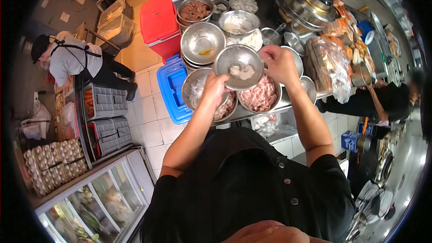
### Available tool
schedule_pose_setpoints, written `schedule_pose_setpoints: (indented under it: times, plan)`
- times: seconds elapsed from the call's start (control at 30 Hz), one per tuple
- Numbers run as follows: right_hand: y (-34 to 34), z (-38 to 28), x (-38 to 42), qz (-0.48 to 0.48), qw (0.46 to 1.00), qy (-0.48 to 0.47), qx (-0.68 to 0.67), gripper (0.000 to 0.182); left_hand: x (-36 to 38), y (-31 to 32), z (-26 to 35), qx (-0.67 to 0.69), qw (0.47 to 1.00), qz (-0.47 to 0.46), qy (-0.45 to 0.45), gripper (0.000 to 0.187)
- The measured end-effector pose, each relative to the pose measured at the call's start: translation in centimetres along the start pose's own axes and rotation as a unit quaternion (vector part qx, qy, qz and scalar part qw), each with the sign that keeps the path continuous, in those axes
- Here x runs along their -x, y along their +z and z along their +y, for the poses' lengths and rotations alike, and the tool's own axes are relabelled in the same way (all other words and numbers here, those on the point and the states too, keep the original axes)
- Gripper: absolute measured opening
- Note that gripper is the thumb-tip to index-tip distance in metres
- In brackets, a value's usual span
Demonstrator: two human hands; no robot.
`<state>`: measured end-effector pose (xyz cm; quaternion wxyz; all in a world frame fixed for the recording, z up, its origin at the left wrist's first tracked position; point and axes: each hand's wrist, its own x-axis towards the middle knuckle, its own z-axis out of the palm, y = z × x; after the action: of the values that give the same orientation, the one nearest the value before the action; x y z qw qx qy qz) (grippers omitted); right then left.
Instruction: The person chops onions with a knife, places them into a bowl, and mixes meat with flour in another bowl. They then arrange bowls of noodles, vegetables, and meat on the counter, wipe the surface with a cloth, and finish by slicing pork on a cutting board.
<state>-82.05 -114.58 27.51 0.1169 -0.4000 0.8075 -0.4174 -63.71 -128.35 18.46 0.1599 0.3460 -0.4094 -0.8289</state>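
Note:
My left hand point(213, 89) grips a small steel bowl point(235, 56) by its near left rim. A few pale, whitish pieces of raw food point(242, 71) lie in the bottom of this bowl. Beside its right rim is my right hand point(277, 63), fingers curled together; whatever they hold, if anything, is hidden. Under the hands stands a bowl of sliced pink raw meat point(258, 94), partly covered by the held bowl. A steel bowl point(191, 91) sits left of my left hand. Just beyond it, a stacked steel bowl point(200, 33) has a little yellowish liquid inside.
Farther back are a bowl of dark red meat point(195, 11), a bowl of white food point(239, 21) and a large lidded pot point(303, 6). Bagged food point(326, 65) lies right. A red cooler point(158, 22) and blue crate point(173, 91) stand left. Two people work nearby, one each side.

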Motion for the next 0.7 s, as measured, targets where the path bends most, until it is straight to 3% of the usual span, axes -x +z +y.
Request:
schedule_pose_setpoints:
  times: [0.13, 0.17, 0.23, 0.37, 0.43, 0.47, 0.57, 0.63, 0.7]
  plan:
    - [3.3, 8.6, 3.1, -0.049, 0.994, 0.033, 0.088, 0.021, 1.1, -2.5, 0.3, -0.021, 0.998, 0.061, -0.007, 0.055]
    - [4.7, 9.4, 4.2, -0.095, 0.974, 0.018, 0.203, 0.036, 1.4, -3.1, 0.6, -0.032, 0.998, 0.049, 0.019, 0.054]
    - [8.1, 9.4, 5.1, -0.173, 0.927, 0.045, 0.329, 0.047, 1.7, -3.9, 0.9, -0.042, 0.997, 0.039, 0.048, 0.053]
    - [12.7, 10.2, 5.9, -0.173, 0.904, 0.021, 0.389, 0.048, 2.3, -4.7, 0.6, -0.021, 0.995, 0.05, 0.087, 0.054]
    - [14.1, 12.6, 5.5, -0.149, 0.928, -0.023, 0.341, 0.034, 2.5, -5.2, 0.8, -0.024, 0.995, 0.059, 0.076, 0.059]
    - [14.2, 13.5, 5.1, -0.18, 0.914, 0.004, 0.362, 0.027, 2.7, -5.5, 0.9, -0.022, 0.995, 0.059, 0.078, 0.059]
    - [10.9, 12.3, 4.5, -0.212, 0.922, -0.025, 0.324, 0.024, 3.5, -7.3, 0.9, -0.026, 0.991, 0.068, 0.112, 0.055]
    - [8.7, 14.2, 3.6, -0.217, 0.953, -0.054, 0.204, 0.038, 4.2, -8.0, 1.7, -0.024, 0.99, 0.095, 0.103, 0.057]
    - [6.6, 15.0, 3.2, -0.217, 0.969, 0.117, -0.028, 0.03, 4.9, -8.0, 2.6, -0.021, 0.99, 0.097, 0.101, 0.059]
